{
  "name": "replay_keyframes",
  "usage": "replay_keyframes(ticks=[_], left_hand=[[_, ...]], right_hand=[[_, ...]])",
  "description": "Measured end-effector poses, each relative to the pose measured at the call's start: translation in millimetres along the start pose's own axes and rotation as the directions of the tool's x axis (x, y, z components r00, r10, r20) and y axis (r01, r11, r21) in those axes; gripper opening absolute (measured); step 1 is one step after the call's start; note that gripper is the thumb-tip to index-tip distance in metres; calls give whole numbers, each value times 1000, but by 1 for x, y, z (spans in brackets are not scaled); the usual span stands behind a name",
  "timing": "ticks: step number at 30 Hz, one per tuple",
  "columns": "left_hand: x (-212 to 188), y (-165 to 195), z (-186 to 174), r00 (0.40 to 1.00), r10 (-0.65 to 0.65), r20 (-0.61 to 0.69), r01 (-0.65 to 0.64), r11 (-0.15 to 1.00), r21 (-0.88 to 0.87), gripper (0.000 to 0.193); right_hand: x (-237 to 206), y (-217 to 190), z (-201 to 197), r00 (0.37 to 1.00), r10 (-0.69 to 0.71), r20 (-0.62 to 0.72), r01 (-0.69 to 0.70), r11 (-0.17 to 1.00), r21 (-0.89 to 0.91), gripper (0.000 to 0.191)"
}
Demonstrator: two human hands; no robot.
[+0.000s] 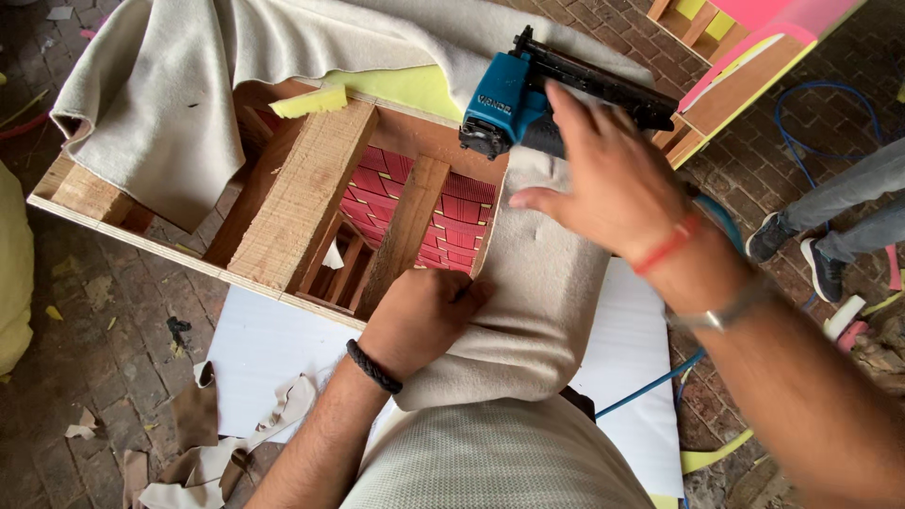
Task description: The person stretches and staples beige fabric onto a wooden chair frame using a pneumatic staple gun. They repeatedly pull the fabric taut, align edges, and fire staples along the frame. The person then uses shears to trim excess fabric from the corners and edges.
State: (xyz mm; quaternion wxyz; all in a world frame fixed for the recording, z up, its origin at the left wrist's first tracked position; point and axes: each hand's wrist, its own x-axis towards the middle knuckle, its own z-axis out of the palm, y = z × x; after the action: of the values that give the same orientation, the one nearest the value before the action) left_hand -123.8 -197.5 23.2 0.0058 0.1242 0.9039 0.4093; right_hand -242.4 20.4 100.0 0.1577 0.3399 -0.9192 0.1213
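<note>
A wooden furniture frame (302, 193) lies on the floor with red webbing (452, 212) inside it. Beige fabric (537, 302) is drawn over its near right rail. My left hand (424, 316), with a black band at the wrist, pinches and presses that fabric against the rail's inner edge. My right hand (608, 179), with a red thread and a metal bracelet at the wrist, grips a blue and black pneumatic staple gun (528, 90) above the fabric, its nose pointing left at the rail. Yellow foam (405, 87) shows under more fabric at the back.
A white foam sheet (273, 344) lies under the frame on the brick floor. Fabric scraps (217, 462) lie at the lower left. A blue air hose (660, 382) runs right. Another person's legs and shoes (830, 236) are at the right. A pink and yellow frame (754, 47) stands at the upper right.
</note>
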Motion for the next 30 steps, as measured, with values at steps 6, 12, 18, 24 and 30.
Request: replay_keyframes(ticks=[6, 12, 18, 24, 30], left_hand=[[11, 14, 2, 994, -103, -18, 105, 980, 167, 46], [14, 16, -5, 995, -104, -6, 104, 987, 124, 43], [-1, 15, -5, 996, -90, -28, 92, 988, 122, 43], [0, 20, -2, 992, -124, 13, 121, 982, 143, 46], [-9, 21, 5, 996, -81, -36, 86, 986, 141, 45]], right_hand=[[44, 43, 26, 978, 155, 141, -150, 987, -50, 104], [20, 31, -21, 916, 284, 285, -305, 952, 32, 77], [-81, 17, -65, 607, 406, 683, -615, 784, 80, 37], [-90, 21, -57, 832, -188, 522, 178, 982, 69, 17], [-90, 4, -67, 622, 213, 754, -397, 915, 70, 32]])
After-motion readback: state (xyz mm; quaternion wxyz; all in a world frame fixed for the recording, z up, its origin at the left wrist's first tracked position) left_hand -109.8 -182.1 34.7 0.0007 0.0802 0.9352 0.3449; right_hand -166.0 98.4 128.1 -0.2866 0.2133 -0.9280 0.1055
